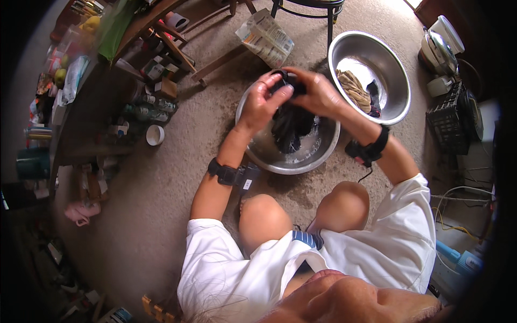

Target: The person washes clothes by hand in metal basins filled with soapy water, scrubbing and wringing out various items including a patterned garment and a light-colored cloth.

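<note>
My left hand [262, 99] and my right hand [317, 93] both grip a wet black cloth [293, 125], bunched between the fingers. Its lower part hangs into a metal basin [278, 165] on the floor, where some sudsy water [311, 151] shows. The hands are above the basin's far side and slightly blurred. Which garment the cloth is, I cannot tell. To the right stands a larger metal basin [389, 76] with a crumpled tan cloth [353, 91] and a dark cloth [373, 97] inside.
A printed plastic bag [266, 38] is beyond the near basin, by a wooden leg [220, 62]. Black stool legs [330, 28] rise behind. Glass bottles [147, 111] and a white cup [155, 135] are to the left. A black plastic crate [446, 119] stands at right.
</note>
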`<action>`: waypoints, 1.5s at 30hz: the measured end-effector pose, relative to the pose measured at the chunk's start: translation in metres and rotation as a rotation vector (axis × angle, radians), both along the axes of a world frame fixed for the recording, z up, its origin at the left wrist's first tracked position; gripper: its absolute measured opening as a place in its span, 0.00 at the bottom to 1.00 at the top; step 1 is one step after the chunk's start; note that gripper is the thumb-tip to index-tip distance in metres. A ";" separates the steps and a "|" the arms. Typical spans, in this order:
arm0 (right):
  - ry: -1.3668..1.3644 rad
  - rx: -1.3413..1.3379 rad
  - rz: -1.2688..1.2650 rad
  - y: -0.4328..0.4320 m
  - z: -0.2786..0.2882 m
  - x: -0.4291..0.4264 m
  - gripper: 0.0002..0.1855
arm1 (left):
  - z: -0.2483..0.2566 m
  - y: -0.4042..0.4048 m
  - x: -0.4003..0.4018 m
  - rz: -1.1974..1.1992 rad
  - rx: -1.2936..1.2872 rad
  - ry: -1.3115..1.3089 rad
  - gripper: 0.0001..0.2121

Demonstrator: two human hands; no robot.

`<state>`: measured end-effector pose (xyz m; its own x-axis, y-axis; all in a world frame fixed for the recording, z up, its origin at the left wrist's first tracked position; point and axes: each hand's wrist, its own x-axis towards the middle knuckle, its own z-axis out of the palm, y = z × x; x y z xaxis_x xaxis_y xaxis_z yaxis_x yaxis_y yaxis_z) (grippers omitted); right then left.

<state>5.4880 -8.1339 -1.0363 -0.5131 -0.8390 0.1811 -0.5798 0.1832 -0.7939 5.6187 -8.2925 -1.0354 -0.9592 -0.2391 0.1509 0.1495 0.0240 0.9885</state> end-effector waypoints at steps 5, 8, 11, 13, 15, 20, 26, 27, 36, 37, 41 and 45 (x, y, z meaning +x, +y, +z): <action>0.104 0.177 -0.035 -0.003 0.149 -0.005 0.25 | -0.008 -0.028 0.042 0.135 0.082 0.116 0.40; -0.128 -0.268 0.192 0.006 0.200 -0.014 0.20 | -0.056 -0.016 0.035 0.013 -0.273 -0.075 0.66; -0.273 -0.473 0.413 -0.001 0.249 -0.034 0.19 | -0.091 -0.010 0.025 -0.003 -0.452 -0.026 0.70; -0.187 -0.476 0.307 0.008 0.273 -0.039 0.20 | -0.091 0.000 0.009 -0.016 -0.481 -0.025 0.72; -0.118 -0.494 0.186 0.024 0.290 -0.048 0.20 | -0.086 0.014 -0.008 0.080 -0.382 0.080 0.71; -0.029 -0.550 -0.080 0.064 0.294 -0.076 0.22 | -0.073 0.022 -0.037 0.078 -0.602 0.174 0.53; 0.016 -0.627 -0.373 0.115 0.278 -0.107 0.24 | -0.117 -0.005 -0.035 0.140 0.138 0.018 0.26; 0.018 -0.624 -0.420 0.127 0.270 -0.113 0.24 | -0.121 -0.005 -0.034 0.189 0.275 -0.020 0.24; -0.428 -0.232 -0.193 0.115 0.118 -0.069 0.24 | -0.009 -0.026 0.019 -0.042 0.545 0.256 0.19; -0.475 -0.392 -0.085 0.110 0.095 -0.050 0.21 | -0.002 -0.021 0.018 -0.055 0.553 0.248 0.19; -0.293 0.097 -0.291 0.083 -0.008 -0.024 0.22 | 0.025 -0.026 0.031 0.026 0.580 0.265 0.15; -0.231 0.225 -0.187 0.084 -0.120 -0.017 0.27 | 0.032 -0.017 0.022 -0.004 0.506 0.130 0.14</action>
<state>5.4715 -8.0499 -1.1563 -0.6668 -0.7328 -0.1355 -0.3300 0.4534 -0.8279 5.6407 -8.3096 -1.0034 -0.9413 -0.3093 0.1350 0.2705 -0.4526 0.8497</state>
